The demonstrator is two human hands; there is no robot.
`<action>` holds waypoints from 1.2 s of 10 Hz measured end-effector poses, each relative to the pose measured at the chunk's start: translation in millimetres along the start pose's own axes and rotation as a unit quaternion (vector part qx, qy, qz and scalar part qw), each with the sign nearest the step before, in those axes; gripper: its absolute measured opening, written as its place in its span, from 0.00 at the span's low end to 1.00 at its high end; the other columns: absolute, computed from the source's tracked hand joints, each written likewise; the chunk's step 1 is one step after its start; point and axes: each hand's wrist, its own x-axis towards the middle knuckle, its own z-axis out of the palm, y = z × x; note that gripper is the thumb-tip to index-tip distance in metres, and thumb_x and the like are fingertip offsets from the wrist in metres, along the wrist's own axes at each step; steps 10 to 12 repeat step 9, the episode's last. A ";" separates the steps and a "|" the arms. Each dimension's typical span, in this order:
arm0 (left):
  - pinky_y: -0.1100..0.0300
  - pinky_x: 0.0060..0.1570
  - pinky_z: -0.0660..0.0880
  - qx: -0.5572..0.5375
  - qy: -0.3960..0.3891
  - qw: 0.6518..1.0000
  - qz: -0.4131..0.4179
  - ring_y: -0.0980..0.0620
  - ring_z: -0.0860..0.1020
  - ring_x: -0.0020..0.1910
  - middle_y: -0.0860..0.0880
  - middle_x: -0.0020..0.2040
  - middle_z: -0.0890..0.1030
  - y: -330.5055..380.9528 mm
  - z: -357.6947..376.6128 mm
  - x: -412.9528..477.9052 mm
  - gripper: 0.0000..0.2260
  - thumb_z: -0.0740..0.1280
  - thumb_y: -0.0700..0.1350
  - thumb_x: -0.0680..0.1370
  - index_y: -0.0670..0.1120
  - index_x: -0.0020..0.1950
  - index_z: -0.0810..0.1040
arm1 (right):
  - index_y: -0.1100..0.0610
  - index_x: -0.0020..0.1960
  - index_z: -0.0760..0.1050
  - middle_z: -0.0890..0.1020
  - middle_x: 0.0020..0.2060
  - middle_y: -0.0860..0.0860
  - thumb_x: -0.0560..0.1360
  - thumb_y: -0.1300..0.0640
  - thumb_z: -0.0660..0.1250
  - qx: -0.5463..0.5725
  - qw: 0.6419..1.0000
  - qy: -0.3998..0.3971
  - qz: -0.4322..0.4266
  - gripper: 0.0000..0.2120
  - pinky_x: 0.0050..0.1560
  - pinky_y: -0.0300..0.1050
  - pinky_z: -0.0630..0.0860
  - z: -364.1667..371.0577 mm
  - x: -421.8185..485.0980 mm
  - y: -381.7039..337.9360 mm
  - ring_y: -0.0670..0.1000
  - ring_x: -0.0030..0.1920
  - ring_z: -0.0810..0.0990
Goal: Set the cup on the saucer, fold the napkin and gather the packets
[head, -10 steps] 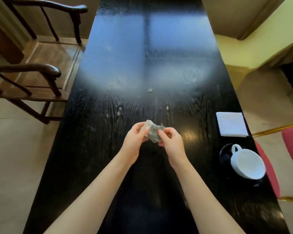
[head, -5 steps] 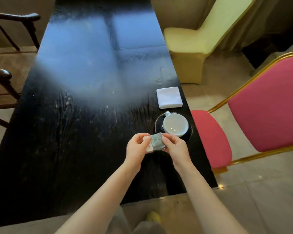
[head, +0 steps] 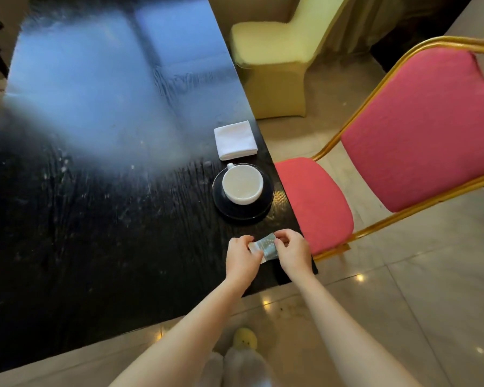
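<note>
Your white cup [head: 243, 183] stands upright on the dark saucer [head: 242, 212], handle pointing away from you toward the napkin; its bowl looks empty, showing only pale glaze. The saucer holds nothing but the cup. Just beyond it the white napkin [head: 235, 139] lies folded into a flat square, apart from the saucer's rim by a narrow strip of black table [head: 81, 219].

You hold the small greenish packets [head: 266, 247] between both hands, above the table's near right corner. Your left hand [head: 242, 259] pinches their left end with thumb and fingertips, and your right hand [head: 292, 251] pinches the right end the same way. How many packets are in the bunch cannot be told.

Saucer and napkin sit near the table's right edge, with the red chair [head: 403, 141] just past that edge. To the left, the tabletop stretches wide and bare. A pale yellow covered chair [head: 271, 62] stands farther along the right side.
</note>
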 end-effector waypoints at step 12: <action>0.55 0.61 0.72 0.199 -0.087 0.971 0.104 0.48 0.69 0.65 0.46 0.68 0.64 1.7 -30.1 -3.9 0.33 0.71 0.46 0.72 0.47 0.72 0.60 | 0.54 0.72 0.59 0.62 0.64 0.52 0.69 0.55 0.72 -0.215 0.939 -0.239 -0.122 0.36 0.66 0.46 0.65 -40.1 8.3 -11.7 0.51 0.67 0.61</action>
